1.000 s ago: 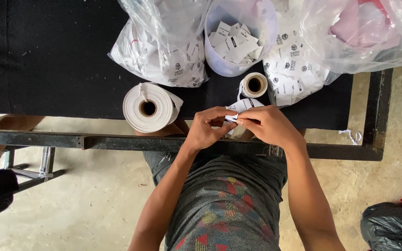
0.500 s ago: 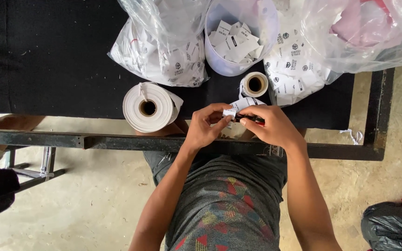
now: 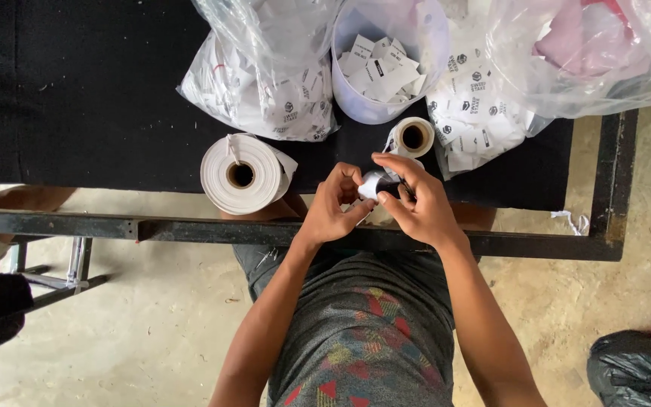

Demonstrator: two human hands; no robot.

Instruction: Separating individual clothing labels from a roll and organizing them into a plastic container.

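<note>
While both hands meet at the near edge of the black tabletop (image 3: 99, 98), the left hand (image 3: 331, 207) and the right hand (image 3: 416, 203) pinch a small white label (image 3: 373, 183) between them, fingers narrow and closed on it. That label sits just at the tabletop's front edge, directly above the dark metal frame rail (image 3: 190, 228).

From the hands, a small tape roll (image 3: 413, 137) stands at about 1 o'clock, close by, with a strip running down from it toward the label. A large white roll (image 3: 241, 174) lies at 9 o'clock, near the left hand but not touching it.

At 12 o'clock stands a pale round tub (image 3: 423, 45) holding loose white labels. A clear plastic bag of labels (image 3: 265, 98) lies at 11 o'clock, touching the tub's side. Another clear bag of labels (image 3: 484, 120) spreads at 2 o'clock, and beyond it a clear bag with pink contents (image 3: 597, 53).

A black bag (image 3: 638, 365) rests on the concrete floor (image 3: 152, 324) at 4 o'clock, well apart from the hands.
</note>
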